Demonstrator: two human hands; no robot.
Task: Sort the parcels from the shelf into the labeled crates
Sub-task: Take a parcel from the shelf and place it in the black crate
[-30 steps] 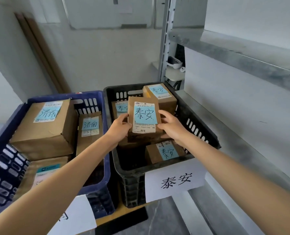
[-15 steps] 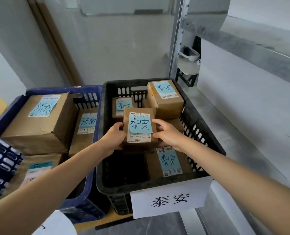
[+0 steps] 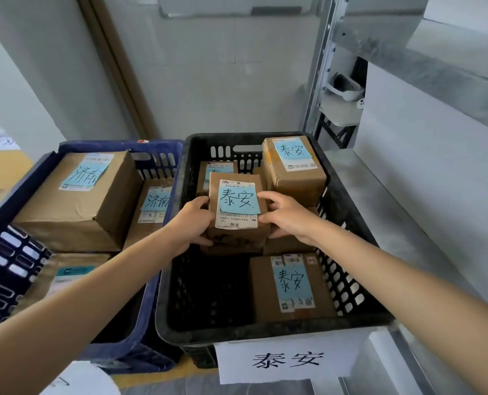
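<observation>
Fingers [image 3: 202, 240] of the left hand [image 3: 191, 223] curl round the left side of a small parcel [image 3: 238, 206], and the right hand [image 3: 288, 218] pinches its right side the same way, so both hands grip it. Its blue note reads 泰安, and it sits low inside the black crate [image 3: 351, 323], on or just above the boxes beneath; I cannot tell whether it has touched down. Furthest left, the blue crate [image 3: 117, 145] holds three parcels: a large box [image 3: 74, 201] and a slimmer one [image 3: 154, 206], both marked 济南, and a third [image 3: 66, 275] nearer the camera whose marking is unreadable. The black crate, fronted by a paper sign [image 3: 288, 360] reading 泰安, shows at least five counting the gripped one: one behind it [image 3: 217, 169], one at the back right [image 3: 294, 166], one under the right hand [image 3: 291, 246] and one at the front [image 3: 291, 286]. Sorting looks well along, with this parcel matching its crate and only the release left. What waits on the shelf [image 3: 408, 209] cannot be judged.
</observation>
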